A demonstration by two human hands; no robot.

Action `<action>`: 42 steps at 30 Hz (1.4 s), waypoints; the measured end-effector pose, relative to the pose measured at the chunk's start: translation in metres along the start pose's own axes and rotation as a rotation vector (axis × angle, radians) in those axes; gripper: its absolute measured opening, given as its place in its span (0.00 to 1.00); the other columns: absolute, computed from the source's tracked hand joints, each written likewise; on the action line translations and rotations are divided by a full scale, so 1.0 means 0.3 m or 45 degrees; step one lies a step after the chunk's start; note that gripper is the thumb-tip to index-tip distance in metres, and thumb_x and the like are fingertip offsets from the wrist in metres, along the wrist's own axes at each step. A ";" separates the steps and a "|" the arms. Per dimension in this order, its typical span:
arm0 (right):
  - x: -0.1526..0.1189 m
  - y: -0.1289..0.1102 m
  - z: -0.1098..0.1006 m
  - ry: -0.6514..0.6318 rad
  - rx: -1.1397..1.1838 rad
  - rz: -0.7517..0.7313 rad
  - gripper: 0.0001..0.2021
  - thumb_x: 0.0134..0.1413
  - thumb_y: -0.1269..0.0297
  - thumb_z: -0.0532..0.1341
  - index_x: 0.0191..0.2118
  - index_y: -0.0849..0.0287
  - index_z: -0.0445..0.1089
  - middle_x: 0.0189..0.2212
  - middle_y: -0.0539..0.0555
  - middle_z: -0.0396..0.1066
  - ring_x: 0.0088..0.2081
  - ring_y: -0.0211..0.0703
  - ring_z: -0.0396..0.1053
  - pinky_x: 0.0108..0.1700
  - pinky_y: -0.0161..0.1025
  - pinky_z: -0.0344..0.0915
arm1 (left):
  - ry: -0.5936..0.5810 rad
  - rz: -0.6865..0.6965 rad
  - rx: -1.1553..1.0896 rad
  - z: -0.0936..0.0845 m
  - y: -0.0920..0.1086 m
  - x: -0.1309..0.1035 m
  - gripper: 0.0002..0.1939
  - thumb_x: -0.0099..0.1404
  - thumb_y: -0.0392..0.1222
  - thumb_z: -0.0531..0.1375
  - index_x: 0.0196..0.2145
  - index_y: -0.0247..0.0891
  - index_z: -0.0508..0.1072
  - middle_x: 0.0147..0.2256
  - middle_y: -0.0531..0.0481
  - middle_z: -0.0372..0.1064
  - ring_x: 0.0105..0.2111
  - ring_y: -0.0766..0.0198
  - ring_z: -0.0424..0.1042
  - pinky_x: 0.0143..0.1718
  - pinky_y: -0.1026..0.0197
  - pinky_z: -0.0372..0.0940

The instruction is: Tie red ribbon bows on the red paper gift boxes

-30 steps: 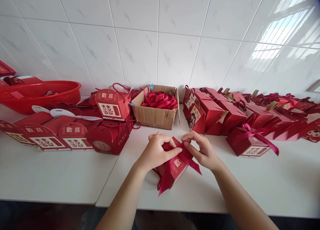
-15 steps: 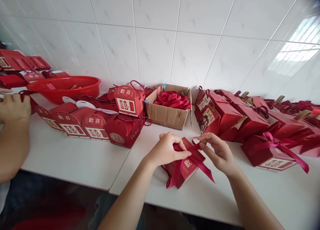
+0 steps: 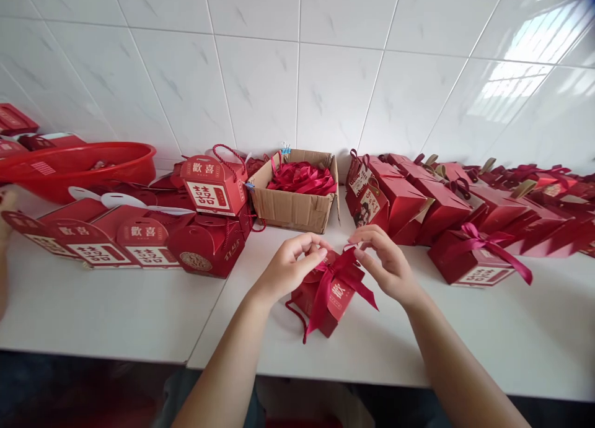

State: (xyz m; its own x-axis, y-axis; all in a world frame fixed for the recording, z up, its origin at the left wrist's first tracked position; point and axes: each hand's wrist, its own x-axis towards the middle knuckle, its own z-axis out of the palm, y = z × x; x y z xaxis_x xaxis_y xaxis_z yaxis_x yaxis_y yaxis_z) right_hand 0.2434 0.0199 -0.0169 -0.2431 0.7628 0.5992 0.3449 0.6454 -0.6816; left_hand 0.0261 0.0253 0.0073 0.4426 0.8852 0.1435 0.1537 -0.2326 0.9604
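Note:
A small red gift box [image 3: 328, 304] lies tilted on the white table [image 3: 372, 341], with a dark pink ribbon bow [image 3: 341, 273] across its top and tails hanging over its front. My left hand [image 3: 295, 261] pinches the bow's left loop at the box's upper left. On the other side, my right hand [image 3: 383, 261] holds the right loop between thumb and fingers. A twisted red cord handle [image 3: 297, 316] hangs at the box's left side.
Behind stands a cardboard box [image 3: 292, 211] of ribbons. Red gift boxes [image 3: 209, 242] and a red basin [image 3: 116, 161] are at left. More boxes [image 3: 437, 211] line the right, one ribboned box [image 3: 474, 254] in front. Another person's hand [image 3: 4, 223] shows at the left edge.
The view has shifted right. Both loops of the bow are spread wider and the knot shows at the middle. The other person's arm has mostly left the view.

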 end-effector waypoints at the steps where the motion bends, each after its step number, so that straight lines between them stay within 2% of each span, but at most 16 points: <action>1: 0.006 -0.007 0.003 0.039 -0.025 -0.021 0.05 0.60 0.64 0.57 0.41 0.55 0.69 0.42 0.57 0.66 0.46 0.46 0.66 0.45 0.44 0.66 | 0.003 -0.011 -0.039 -0.002 0.002 -0.001 0.10 0.65 0.46 0.55 0.39 0.38 0.72 0.29 0.53 0.66 0.29 0.66 0.66 0.32 0.64 0.60; 4: 0.029 -0.038 0.013 0.019 -0.117 -0.037 0.04 0.58 0.64 0.60 0.35 0.55 0.72 0.46 0.58 0.65 0.51 0.49 0.64 0.53 0.50 0.62 | -0.013 -0.026 -0.160 -0.005 0.006 -0.004 0.09 0.64 0.43 0.57 0.40 0.39 0.71 0.26 0.55 0.60 0.27 0.68 0.63 0.31 0.65 0.59; 8: 0.067 -0.080 0.029 -0.259 -0.260 -0.071 0.04 0.53 0.61 0.65 0.32 0.53 0.76 0.50 0.58 0.65 0.54 0.55 0.61 0.54 0.57 0.61 | 0.007 -0.035 -0.211 -0.006 0.012 -0.007 0.10 0.62 0.42 0.58 0.41 0.39 0.69 0.26 0.55 0.62 0.28 0.68 0.64 0.31 0.65 0.60; 11: 0.093 -0.092 0.038 -0.364 -0.291 -0.076 0.04 0.51 0.60 0.67 0.31 0.53 0.77 0.52 0.57 0.65 0.55 0.56 0.60 0.53 0.59 0.62 | 0.005 -0.063 -0.253 -0.005 0.012 -0.005 0.09 0.61 0.42 0.59 0.40 0.39 0.67 0.27 0.55 0.64 0.28 0.68 0.65 0.31 0.66 0.60; 14: 0.104 -0.087 0.041 -0.386 -0.240 -0.075 0.04 0.50 0.60 0.67 0.29 0.53 0.78 0.53 0.56 0.65 0.55 0.56 0.60 0.54 0.59 0.61 | 0.046 -0.075 -0.309 -0.005 0.002 0.001 0.09 0.61 0.42 0.59 0.40 0.40 0.65 0.28 0.56 0.65 0.28 0.69 0.65 0.30 0.66 0.60; 18: 0.099 -0.069 0.043 -0.409 -0.177 -0.048 0.03 0.50 0.61 0.67 0.30 0.52 0.78 0.54 0.55 0.64 0.57 0.54 0.59 0.55 0.57 0.61 | 0.203 -0.099 -0.416 -0.003 -0.014 0.012 0.10 0.61 0.40 0.59 0.40 0.41 0.62 0.26 0.59 0.61 0.25 0.72 0.61 0.28 0.68 0.56; 23: 0.086 -0.058 0.049 -0.393 -0.137 -0.063 0.03 0.51 0.63 0.67 0.29 0.55 0.75 0.53 0.56 0.64 0.56 0.52 0.60 0.55 0.55 0.62 | 0.212 -0.104 -0.439 0.001 -0.021 0.017 0.10 0.62 0.39 0.58 0.40 0.41 0.60 0.26 0.60 0.60 0.27 0.72 0.62 0.30 0.68 0.57; 28: 0.078 -0.059 0.054 -0.368 -0.174 -0.093 0.05 0.50 0.65 0.66 0.27 0.56 0.73 0.54 0.56 0.64 0.56 0.53 0.60 0.54 0.54 0.62 | 0.196 -0.110 -0.257 -0.013 -0.028 0.015 0.08 0.63 0.41 0.57 0.39 0.42 0.61 0.26 0.59 0.62 0.26 0.71 0.60 0.30 0.66 0.56; 31: 0.074 -0.052 0.049 -0.347 -0.167 -0.094 0.03 0.52 0.63 0.65 0.30 0.55 0.74 0.54 0.56 0.64 0.56 0.52 0.61 0.56 0.52 0.60 | 0.184 -0.050 -0.069 -0.025 -0.026 0.012 0.05 0.63 0.41 0.56 0.37 0.41 0.65 0.28 0.57 0.64 0.30 0.68 0.63 0.33 0.64 0.57; 33: 0.073 -0.040 0.039 -0.270 -0.132 -0.014 0.07 0.57 0.58 0.61 0.38 0.54 0.73 0.52 0.57 0.66 0.55 0.51 0.62 0.56 0.51 0.60 | 0.169 -0.018 0.020 -0.028 -0.022 0.010 0.06 0.64 0.44 0.57 0.36 0.40 0.67 0.28 0.55 0.64 0.32 0.66 0.64 0.35 0.63 0.57; 36: 0.071 -0.018 0.018 -0.139 -0.048 0.339 0.19 0.62 0.49 0.51 0.43 0.58 0.71 0.43 0.58 0.70 0.47 0.49 0.68 0.47 0.45 0.65 | 0.131 0.003 0.111 -0.019 -0.017 0.009 0.10 0.64 0.49 0.56 0.35 0.40 0.69 0.27 0.55 0.62 0.31 0.65 0.65 0.36 0.62 0.58; 39: 0.069 -0.009 0.008 -0.220 0.024 0.613 0.27 0.62 0.43 0.46 0.35 0.61 0.70 0.30 0.55 0.69 0.35 0.43 0.67 0.36 0.39 0.64 | 0.120 0.034 0.241 0.002 -0.012 0.011 0.12 0.64 0.51 0.56 0.33 0.40 0.72 0.29 0.54 0.66 0.33 0.64 0.67 0.39 0.60 0.59; 42: 0.065 -0.017 0.013 -0.340 0.111 0.614 0.24 0.59 0.43 0.51 0.27 0.61 0.65 0.23 0.49 0.62 0.26 0.36 0.60 0.29 0.35 0.59 | 0.125 0.070 0.383 0.020 -0.006 0.009 0.13 0.63 0.52 0.58 0.29 0.40 0.73 0.32 0.53 0.72 0.36 0.61 0.69 0.41 0.59 0.59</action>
State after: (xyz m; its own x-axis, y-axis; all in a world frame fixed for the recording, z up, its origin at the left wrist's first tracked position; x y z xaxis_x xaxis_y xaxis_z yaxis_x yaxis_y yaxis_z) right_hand 0.2333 0.0317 -0.0035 -0.3016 0.9491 0.0911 0.4008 0.2129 -0.8911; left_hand 0.0323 0.0258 0.0046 0.3723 0.8992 0.2298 0.3927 -0.3769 0.8389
